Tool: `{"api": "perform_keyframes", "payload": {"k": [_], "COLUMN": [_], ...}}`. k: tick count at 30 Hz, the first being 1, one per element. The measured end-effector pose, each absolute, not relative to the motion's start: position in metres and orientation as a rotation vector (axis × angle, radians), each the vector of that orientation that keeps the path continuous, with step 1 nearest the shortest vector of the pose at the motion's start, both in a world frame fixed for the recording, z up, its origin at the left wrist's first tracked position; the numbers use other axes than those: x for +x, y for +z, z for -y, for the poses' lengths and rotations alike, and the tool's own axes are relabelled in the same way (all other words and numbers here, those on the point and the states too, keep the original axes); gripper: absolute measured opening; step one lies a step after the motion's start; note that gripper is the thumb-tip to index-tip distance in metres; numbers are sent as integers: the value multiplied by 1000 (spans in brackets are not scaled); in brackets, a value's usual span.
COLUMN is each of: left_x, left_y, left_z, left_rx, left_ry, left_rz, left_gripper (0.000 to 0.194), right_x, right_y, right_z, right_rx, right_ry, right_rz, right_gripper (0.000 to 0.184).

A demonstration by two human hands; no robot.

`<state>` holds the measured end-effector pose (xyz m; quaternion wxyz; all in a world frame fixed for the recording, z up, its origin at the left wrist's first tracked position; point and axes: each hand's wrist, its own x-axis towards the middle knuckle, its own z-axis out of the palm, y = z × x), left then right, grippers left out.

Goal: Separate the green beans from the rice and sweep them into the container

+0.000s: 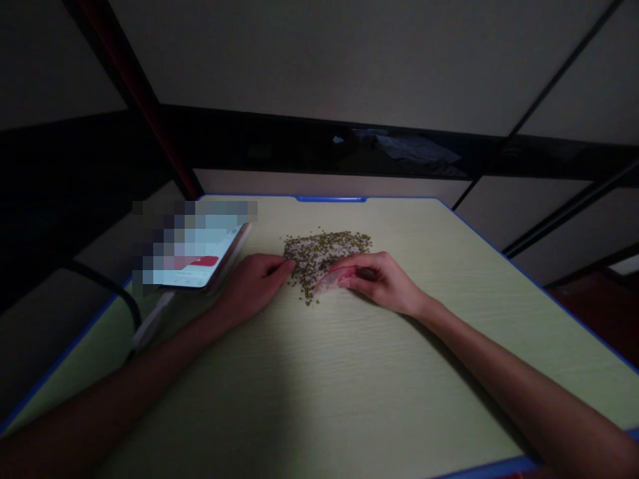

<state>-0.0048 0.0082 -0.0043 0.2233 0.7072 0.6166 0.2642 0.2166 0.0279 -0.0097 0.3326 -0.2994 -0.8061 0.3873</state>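
Observation:
A flat pile of small green and pale grains [319,249] lies on the far middle of a pale green table [349,372]. My left hand [252,283] rests on the table at the pile's left edge, its fingers curled loosely and its fingertips touching the grains. My right hand [379,276] lies at the pile's near right edge, fingers pressed together over the grains. Whether it holds any grains I cannot make out.
A lit phone [200,263] leans at the table's far left, with a white cable [152,322] running off toward the left edge. The table has a blue rim [559,299]. Dark bars and a pale wall stand behind it.

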Motion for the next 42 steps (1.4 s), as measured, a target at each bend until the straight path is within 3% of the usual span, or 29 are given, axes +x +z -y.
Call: {"api": "perform_keyframes", "payload": {"k": [11,23,42], "left_x": [-4,-4,-4], "left_y": [-4,-4,-5], "left_z": [-8,-8,-8], "left_rx": [1959,1952,1927], "left_ry": [722,727,718], "left_rz": [-1705,-1705,-1720], "left_gripper": [39,38,39], "right_x": [230,218,230], "right_y": [-7,-7,0], "right_z": [-29,-25,-26], "right_rx": [-726,-755,-692], "right_ry": [1129,992,1227], "right_rz": [2188,2177,2185], "right_gripper": [21,20,16]}}
